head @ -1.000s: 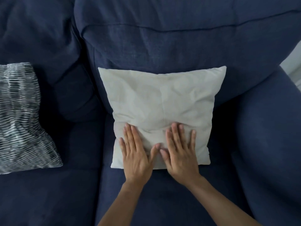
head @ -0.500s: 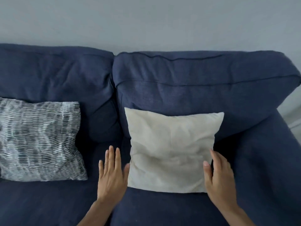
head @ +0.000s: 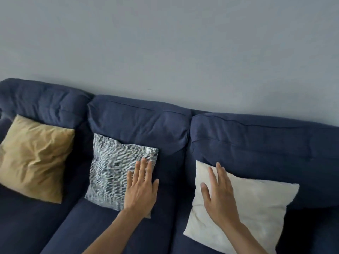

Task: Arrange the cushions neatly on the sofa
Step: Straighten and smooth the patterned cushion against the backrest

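Three cushions lean upright against the back of a dark blue sofa (head: pixel 256 143). A mustard cushion (head: pixel 34 158) stands at the left, a grey-and-white patterned cushion (head: pixel 111 169) in the middle, and a cream cushion (head: pixel 256 206) at the right. My left hand (head: pixel 141 187) is flat with fingers apart over the patterned cushion's right edge. My right hand (head: pixel 218 195) is spread in front of the cream cushion's left part. Neither hand grips anything; whether they touch the cushions I cannot tell.
A plain grey wall (head: pixel 165 43) rises behind the sofa. Dark blue seat cushions (head: pixel 36 226) run along the front below the three cushions. The sofa's right end runs out of the frame.
Both hands left the cream cushion's front, spread to its sides, then shifted left; my left hand now lies over the patterned cushion. The view pulled back and the mustard cushion came into view.
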`<action>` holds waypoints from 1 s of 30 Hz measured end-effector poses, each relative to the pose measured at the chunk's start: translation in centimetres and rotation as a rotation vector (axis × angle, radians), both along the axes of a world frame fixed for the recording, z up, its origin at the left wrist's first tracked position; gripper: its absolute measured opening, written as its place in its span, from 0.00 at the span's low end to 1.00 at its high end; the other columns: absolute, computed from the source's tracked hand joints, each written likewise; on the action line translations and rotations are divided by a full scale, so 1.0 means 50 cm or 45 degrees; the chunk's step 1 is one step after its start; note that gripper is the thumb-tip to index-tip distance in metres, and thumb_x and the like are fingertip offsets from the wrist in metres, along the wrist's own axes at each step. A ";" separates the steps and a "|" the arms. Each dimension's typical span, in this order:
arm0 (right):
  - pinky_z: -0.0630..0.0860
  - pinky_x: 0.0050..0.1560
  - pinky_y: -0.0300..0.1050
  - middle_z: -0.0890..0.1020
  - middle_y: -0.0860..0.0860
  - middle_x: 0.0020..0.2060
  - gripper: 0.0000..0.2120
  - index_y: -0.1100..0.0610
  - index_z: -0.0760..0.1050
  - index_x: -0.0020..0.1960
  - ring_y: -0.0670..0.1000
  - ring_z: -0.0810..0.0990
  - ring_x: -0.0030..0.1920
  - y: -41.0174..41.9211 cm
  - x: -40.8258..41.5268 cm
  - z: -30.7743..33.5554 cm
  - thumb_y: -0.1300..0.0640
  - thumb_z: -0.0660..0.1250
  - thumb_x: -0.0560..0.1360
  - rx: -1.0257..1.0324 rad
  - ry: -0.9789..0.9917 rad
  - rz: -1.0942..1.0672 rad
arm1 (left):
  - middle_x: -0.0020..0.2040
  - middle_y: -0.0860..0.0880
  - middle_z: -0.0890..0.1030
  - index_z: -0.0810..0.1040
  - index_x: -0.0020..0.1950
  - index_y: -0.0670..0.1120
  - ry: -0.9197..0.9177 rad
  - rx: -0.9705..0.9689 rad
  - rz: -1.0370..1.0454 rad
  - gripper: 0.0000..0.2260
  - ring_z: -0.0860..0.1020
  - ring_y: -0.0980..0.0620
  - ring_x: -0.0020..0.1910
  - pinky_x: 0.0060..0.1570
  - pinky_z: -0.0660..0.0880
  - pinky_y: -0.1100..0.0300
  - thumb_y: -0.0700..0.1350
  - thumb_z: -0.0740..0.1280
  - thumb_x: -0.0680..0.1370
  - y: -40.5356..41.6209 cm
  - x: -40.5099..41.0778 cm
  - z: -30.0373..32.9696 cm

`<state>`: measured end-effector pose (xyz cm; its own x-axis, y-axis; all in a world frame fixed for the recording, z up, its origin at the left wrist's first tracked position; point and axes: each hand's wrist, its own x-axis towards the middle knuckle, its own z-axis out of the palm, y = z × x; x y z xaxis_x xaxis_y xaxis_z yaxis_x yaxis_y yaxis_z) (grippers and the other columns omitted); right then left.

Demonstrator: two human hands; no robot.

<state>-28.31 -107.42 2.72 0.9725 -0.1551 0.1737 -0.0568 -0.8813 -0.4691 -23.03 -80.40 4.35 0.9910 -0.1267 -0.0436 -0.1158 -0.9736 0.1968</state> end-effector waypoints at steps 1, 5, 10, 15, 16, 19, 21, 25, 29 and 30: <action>0.66 0.80 0.62 0.59 0.58 0.85 0.31 0.55 0.63 0.84 0.61 0.60 0.84 0.032 0.018 0.003 0.43 0.53 0.85 0.000 -0.002 0.026 | 0.87 0.49 0.38 0.42 0.88 0.49 0.000 0.006 -0.004 0.33 0.37 0.46 0.86 0.85 0.42 0.41 0.61 0.43 0.86 0.026 0.014 0.007; 0.66 0.81 0.60 0.58 0.56 0.86 0.31 0.54 0.63 0.84 0.59 0.56 0.85 0.170 0.076 0.000 0.41 0.54 0.85 -0.008 0.018 0.068 | 0.87 0.49 0.35 0.38 0.88 0.49 0.001 0.012 -0.021 0.32 0.33 0.46 0.86 0.85 0.39 0.41 0.61 0.43 0.86 0.142 0.071 0.023; 0.60 0.83 0.56 0.53 0.51 0.87 0.30 0.50 0.59 0.85 0.54 0.52 0.86 0.343 0.132 -0.029 0.42 0.57 0.86 0.055 0.121 0.108 | 0.87 0.49 0.34 0.37 0.88 0.48 0.013 0.016 -0.077 0.34 0.33 0.46 0.86 0.85 0.38 0.42 0.62 0.41 0.86 0.309 0.146 -0.002; 0.61 0.82 0.55 0.54 0.50 0.86 0.35 0.51 0.52 0.87 0.53 0.55 0.85 0.485 0.193 -0.055 0.40 0.58 0.85 0.228 0.287 0.023 | 0.87 0.48 0.35 0.38 0.88 0.48 0.045 -0.062 -0.108 0.35 0.35 0.46 0.86 0.85 0.41 0.43 0.65 0.41 0.86 0.469 0.218 -0.065; 0.62 0.82 0.55 0.54 0.51 0.86 0.36 0.52 0.51 0.87 0.53 0.56 0.85 0.504 0.205 -0.062 0.39 0.58 0.85 0.277 0.309 -0.033 | 0.87 0.48 0.36 0.38 0.88 0.48 0.065 -0.081 -0.098 0.35 0.36 0.46 0.87 0.85 0.42 0.43 0.65 0.41 0.86 0.496 0.234 -0.077; 0.65 0.81 0.58 0.56 0.53 0.86 0.40 0.54 0.49 0.87 0.56 0.59 0.84 0.545 0.242 -0.081 0.36 0.59 0.83 0.399 0.338 -0.190 | 0.88 0.48 0.37 0.38 0.88 0.48 0.141 -0.161 -0.060 0.36 0.40 0.45 0.88 0.86 0.47 0.43 0.65 0.46 0.87 0.567 0.278 -0.107; 0.68 0.78 0.57 0.62 0.56 0.83 0.41 0.56 0.53 0.86 0.57 0.66 0.81 0.548 0.270 -0.098 0.36 0.62 0.82 0.499 0.333 -0.329 | 0.88 0.47 0.40 0.41 0.88 0.48 0.198 -0.233 -0.035 0.37 0.46 0.43 0.88 0.85 0.52 0.43 0.66 0.48 0.86 0.601 0.303 -0.123; 0.84 0.61 0.58 0.80 0.55 0.70 0.49 0.55 0.66 0.79 0.58 0.83 0.64 0.516 0.324 -0.143 0.21 0.65 0.71 0.754 0.314 -0.572 | 0.89 0.46 0.51 0.47 0.88 0.49 0.315 -0.493 0.058 0.38 0.58 0.40 0.86 0.80 0.62 0.40 0.68 0.51 0.85 0.636 0.374 -0.155; 0.76 0.24 0.37 0.86 0.56 0.56 0.22 0.56 0.74 0.67 0.53 0.86 0.38 0.505 0.369 -0.152 0.42 0.70 0.82 0.909 0.307 -0.557 | 0.62 0.44 0.86 0.70 0.75 0.47 0.393 -0.899 0.294 0.35 0.88 0.46 0.50 0.49 0.83 0.50 0.73 0.56 0.81 0.630 0.462 -0.183; 0.75 0.24 0.39 0.86 0.56 0.54 0.18 0.56 0.74 0.63 0.54 0.86 0.34 0.503 0.378 -0.156 0.44 0.69 0.82 0.905 0.321 -0.539 | 0.53 0.46 0.87 0.74 0.68 0.46 0.423 -0.953 0.327 0.32 0.88 0.48 0.38 0.41 0.82 0.52 0.71 0.58 0.82 0.625 0.478 -0.190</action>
<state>-9.44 -82.27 -5.07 0.8048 -0.5031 -0.3148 -0.4903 -0.2648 -0.8304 0.86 -49.14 -5.17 0.9435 -0.0115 -0.3313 0.2680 -0.5619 0.7826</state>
